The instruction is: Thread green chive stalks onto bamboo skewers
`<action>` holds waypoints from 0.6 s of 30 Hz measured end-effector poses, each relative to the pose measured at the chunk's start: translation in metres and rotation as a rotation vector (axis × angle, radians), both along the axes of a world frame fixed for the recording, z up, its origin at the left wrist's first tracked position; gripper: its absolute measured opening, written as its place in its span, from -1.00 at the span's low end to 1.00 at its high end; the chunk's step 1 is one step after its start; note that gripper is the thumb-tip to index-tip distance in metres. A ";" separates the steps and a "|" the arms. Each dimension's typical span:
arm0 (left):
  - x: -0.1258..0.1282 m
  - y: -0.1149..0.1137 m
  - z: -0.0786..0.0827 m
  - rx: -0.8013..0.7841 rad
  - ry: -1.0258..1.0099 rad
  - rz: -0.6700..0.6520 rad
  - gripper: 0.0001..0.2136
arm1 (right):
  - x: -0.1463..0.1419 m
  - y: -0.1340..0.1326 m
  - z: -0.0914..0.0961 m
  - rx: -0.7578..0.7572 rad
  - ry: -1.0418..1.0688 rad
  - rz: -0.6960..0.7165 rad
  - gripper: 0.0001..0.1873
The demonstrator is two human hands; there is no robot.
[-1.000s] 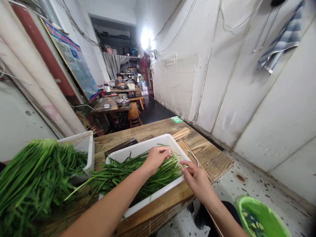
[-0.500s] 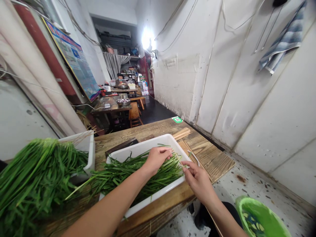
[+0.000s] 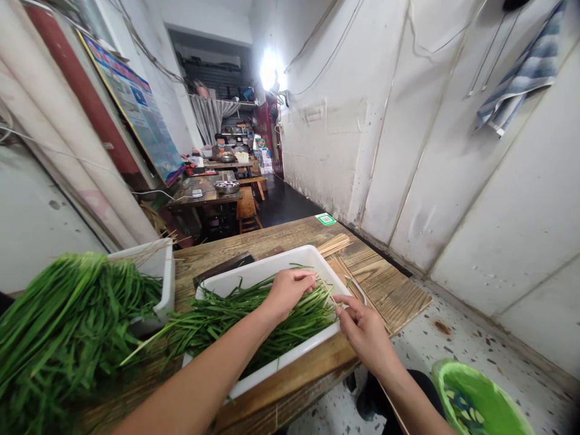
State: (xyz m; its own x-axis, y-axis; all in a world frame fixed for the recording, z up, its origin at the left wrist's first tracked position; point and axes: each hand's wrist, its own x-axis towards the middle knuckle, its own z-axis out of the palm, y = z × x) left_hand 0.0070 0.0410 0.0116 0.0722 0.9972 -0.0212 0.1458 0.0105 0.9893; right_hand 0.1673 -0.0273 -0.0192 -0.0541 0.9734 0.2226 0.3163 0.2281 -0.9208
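A white tray (image 3: 254, 275) on the wooden table (image 3: 389, 290) holds a layer of green chives (image 3: 235, 317). My left hand (image 3: 287, 289) rests on the chives near the tray's right end, its fingers curled down onto the pale stalk ends. My right hand (image 3: 362, 329) hovers at the tray's right rim, fingers pinched on a few chive stalks beside the left hand. A thin bamboo skewer runs under my right forearm.
A big heap of chives (image 3: 67, 326) fills a second white tub (image 3: 165, 275) at the left. Bamboo skewers (image 3: 333, 244) lie behind the tray. A green bin (image 3: 480, 399) stands on the floor at lower right. Tables, stools and a seated person are far back.
Almost nothing differs. My right hand has edged slightly up toward the tray's rim and closer to my left hand, which stays on the chives.
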 end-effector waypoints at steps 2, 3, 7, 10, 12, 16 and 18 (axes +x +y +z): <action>0.000 0.000 0.000 0.007 -0.004 -0.004 -0.84 | 0.000 0.000 0.000 0.006 -0.004 -0.007 -0.62; -0.001 0.000 -0.001 0.009 -0.007 -0.006 -0.84 | 0.000 -0.001 0.000 0.008 -0.008 -0.010 -0.62; 0.000 0.001 -0.002 0.017 -0.004 -0.007 -0.85 | -0.001 -0.002 0.002 0.012 -0.015 -0.016 -0.61; 0.000 0.001 -0.002 0.018 0.004 -0.006 -0.86 | -0.001 -0.002 0.001 0.017 -0.007 -0.013 -0.62; 0.000 0.001 -0.002 0.017 0.011 -0.004 -0.86 | -0.001 -0.002 0.001 0.016 -0.003 -0.010 -0.62; 0.000 0.000 -0.001 0.018 0.022 -0.007 -0.86 | -0.001 -0.002 0.000 -0.001 -0.002 -0.012 -0.62; 0.000 0.000 -0.001 0.024 0.020 -0.007 -0.86 | -0.001 -0.002 0.000 -0.003 -0.006 -0.014 -0.61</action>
